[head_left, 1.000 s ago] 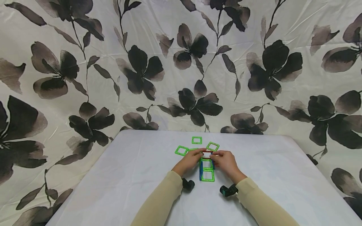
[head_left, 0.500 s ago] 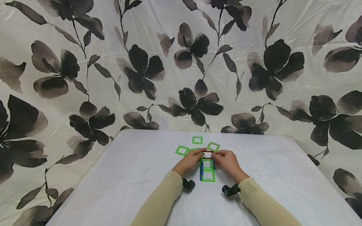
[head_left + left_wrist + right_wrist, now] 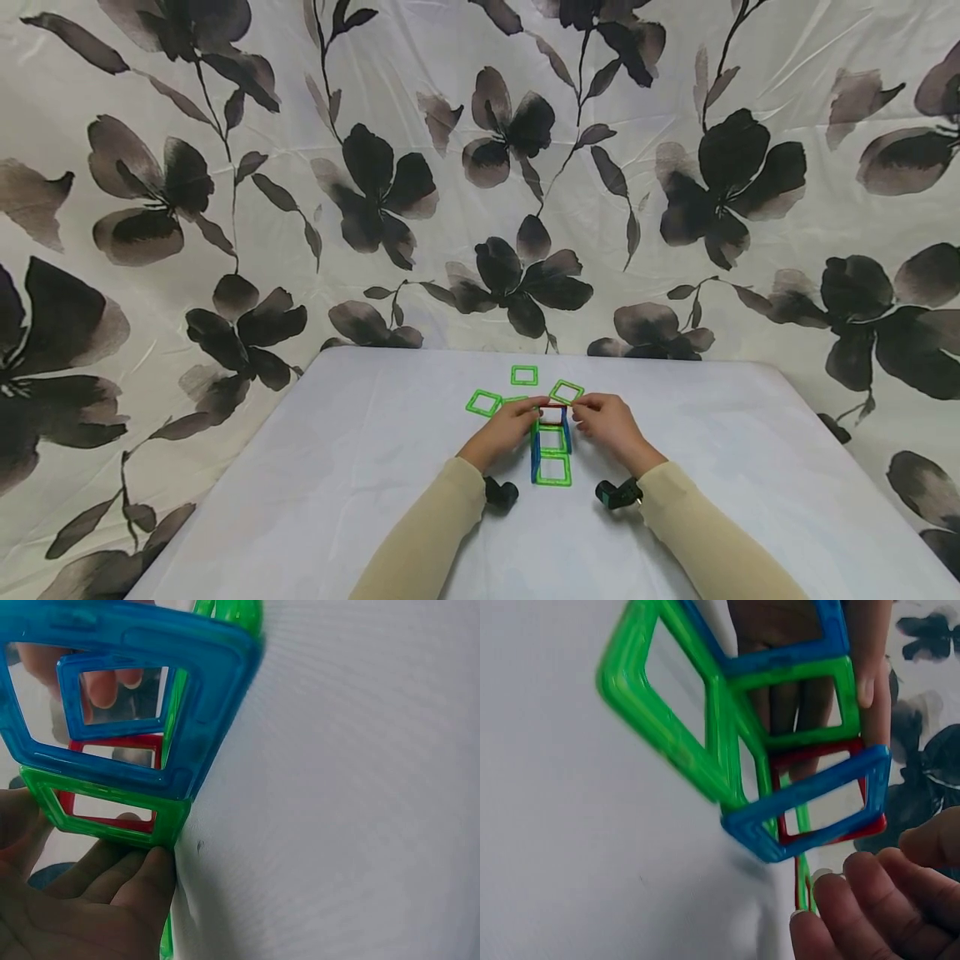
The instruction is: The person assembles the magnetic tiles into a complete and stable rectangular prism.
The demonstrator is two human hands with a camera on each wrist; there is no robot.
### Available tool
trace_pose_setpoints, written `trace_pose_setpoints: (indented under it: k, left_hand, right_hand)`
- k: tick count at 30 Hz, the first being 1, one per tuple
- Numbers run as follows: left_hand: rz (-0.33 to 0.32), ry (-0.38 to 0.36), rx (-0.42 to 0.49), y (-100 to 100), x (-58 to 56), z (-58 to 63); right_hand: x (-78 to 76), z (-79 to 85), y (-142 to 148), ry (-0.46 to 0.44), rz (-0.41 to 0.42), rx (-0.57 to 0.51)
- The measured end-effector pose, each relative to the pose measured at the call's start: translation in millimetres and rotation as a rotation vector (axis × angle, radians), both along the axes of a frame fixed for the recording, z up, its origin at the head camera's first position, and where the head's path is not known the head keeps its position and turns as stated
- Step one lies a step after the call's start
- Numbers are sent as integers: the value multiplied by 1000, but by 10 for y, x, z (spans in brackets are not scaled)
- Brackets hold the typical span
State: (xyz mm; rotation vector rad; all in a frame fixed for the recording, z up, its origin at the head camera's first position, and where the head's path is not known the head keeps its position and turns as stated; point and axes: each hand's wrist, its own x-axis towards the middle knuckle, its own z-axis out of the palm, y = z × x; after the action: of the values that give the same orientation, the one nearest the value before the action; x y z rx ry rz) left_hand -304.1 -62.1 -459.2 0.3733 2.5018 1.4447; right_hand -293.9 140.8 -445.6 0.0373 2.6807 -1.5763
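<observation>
A small structure of square magnetic tiles stands mid-table: green tiles [image 3: 553, 482] lie in a row, blue tiles [image 3: 535, 465] stand along the left, and a red tile [image 3: 553, 407] closes the far end. My left hand [image 3: 506, 432] holds its far left corner, thumb at a green tile's edge [image 3: 109, 832] and fingers along the outside. On the right a blue tile [image 3: 810, 793] stands against a green one, slightly tilted in the right wrist view. My right hand [image 3: 615, 429] is just beside it, fingers loosely bent, apart from the tile and holding nothing.
Loose green tiles lie beyond the structure: one at the back [image 3: 525, 383], one at the left [image 3: 472, 398], one at the right [image 3: 570, 383]. Another is partly hidden by my left hand. A floral cloth [image 3: 517, 283] hangs behind the white table [image 3: 300, 492].
My right hand has let go of the blue tile on the right side and drawn slightly away to the right. The left hand keeps its place at the structure.
</observation>
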Motion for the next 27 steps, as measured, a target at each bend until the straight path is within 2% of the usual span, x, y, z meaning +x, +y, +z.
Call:
trace_pose_setpoints:
  k: [9, 16, 23, 27]
  left_hand:
    - [-2, -11, 10, 0, 4, -16]
    - [-4, -3, 8, -7, -7, -16]
    - [-9, -11, 20, -15, -24, -51]
    - [-9, -19, 24, -18, -34, -53]
  right_hand:
    - [-129, -5, 36, 110, 43, 335]
    - [-236, -12, 10, 103, 109, 420]
    - [-360, -45, -25, 180, 189, 557]
    - [-429, -28, -18, 169, 208, 599]
